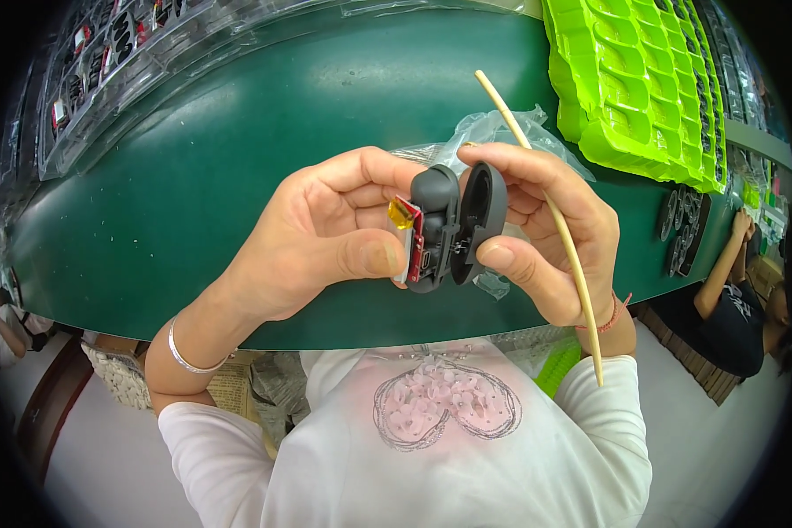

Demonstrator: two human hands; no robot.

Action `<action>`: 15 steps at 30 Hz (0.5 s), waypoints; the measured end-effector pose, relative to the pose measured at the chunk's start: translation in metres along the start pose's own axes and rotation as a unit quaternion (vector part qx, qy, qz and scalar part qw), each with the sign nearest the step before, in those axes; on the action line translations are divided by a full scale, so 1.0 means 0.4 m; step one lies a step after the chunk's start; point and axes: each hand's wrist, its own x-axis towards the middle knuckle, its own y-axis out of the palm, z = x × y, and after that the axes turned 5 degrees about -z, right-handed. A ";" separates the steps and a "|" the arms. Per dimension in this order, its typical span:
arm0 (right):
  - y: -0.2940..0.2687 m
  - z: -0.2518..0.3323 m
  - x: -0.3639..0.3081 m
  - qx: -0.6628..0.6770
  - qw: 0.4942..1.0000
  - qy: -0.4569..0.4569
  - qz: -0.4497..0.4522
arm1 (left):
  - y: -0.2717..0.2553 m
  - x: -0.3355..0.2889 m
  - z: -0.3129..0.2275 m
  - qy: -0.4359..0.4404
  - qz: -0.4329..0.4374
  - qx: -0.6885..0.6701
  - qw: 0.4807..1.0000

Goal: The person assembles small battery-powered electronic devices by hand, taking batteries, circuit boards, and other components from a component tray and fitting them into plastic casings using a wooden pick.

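In front of my chest, my left hand (326,233) grips the body of a small black earbud case (433,233). Rounded earbud-like shapes sit in it. On its left side shows a red circuit board (416,246) with yellow tape (402,212) and a silvery part pressed by my thumb. My right hand (554,229) pinches the oval black lid (481,216), hollow side facing the body. Lid and body stand open beside each other, meeting around the hinge; whether they are joined I cannot tell. A thin wooden stick (505,110) rests slanted across my right hand.
Clear plastic bags (502,132) lie behind my hands on the green table (194,176). A bright green moulded tray (625,97) stands at the far right, with black parts (682,224) beside it. Clear trays (106,106) of parts line the far left. Other people sit at both sides.
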 end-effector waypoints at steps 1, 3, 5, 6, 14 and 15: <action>0.000 -0.001 0.001 -0.002 1.000 -0.002 -0.002 | 0.002 0.001 -0.001 -0.002 0.001 0.001 1.000; 0.002 0.015 -0.003 0.003 1.000 0.028 0.000 | 0.007 0.002 -0.003 0.003 -0.017 0.015 1.000; 0.003 0.019 -0.008 0.009 0.998 0.058 -0.001 | 0.010 0.000 0.001 0.007 -0.024 0.012 1.000; 0.001 0.017 -0.008 -0.005 0.999 0.045 0.006 | 0.012 0.001 0.001 0.013 -0.032 0.009 0.999; -0.004 0.005 -0.016 -0.041 0.999 0.010 0.007 | -0.039 0.011 0.035 0.079 0.084 -0.036 0.993; -0.004 0.004 -0.016 -0.040 0.999 0.004 0.007 | -0.037 0.010 0.037 0.071 0.079 -0.043 0.993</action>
